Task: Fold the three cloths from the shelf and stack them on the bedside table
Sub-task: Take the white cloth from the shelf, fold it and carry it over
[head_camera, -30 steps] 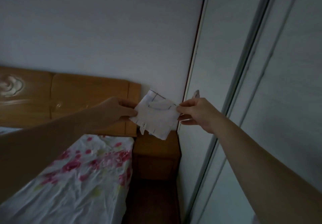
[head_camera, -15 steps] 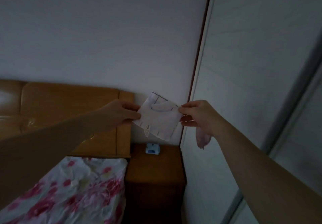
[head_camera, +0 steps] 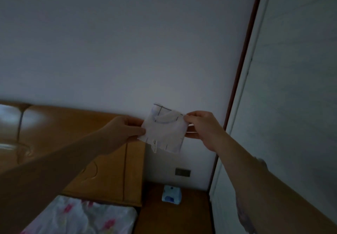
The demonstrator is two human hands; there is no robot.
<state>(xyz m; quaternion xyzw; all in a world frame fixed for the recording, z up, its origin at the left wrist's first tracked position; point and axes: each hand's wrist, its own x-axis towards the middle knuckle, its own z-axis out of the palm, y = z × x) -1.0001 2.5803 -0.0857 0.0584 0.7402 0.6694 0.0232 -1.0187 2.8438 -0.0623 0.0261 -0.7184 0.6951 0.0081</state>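
Both hands hold a small folded white cloth [head_camera: 164, 130] in the air: left hand [head_camera: 121, 133] pinches its left edge, right hand [head_camera: 202, 128] its right, above the worktop [head_camera: 175, 215].

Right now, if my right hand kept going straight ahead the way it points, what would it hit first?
Likely the wall behind the cloth that the right hand pinches; nothing else shows between, though depth is unclear.

Both forearms are bare to the edge of the view, with no sleeves, and nothing is worn at the wrists. The left hand [head_camera: 120, 133] and right hand [head_camera: 204, 130] wear no gloves or visible rings.
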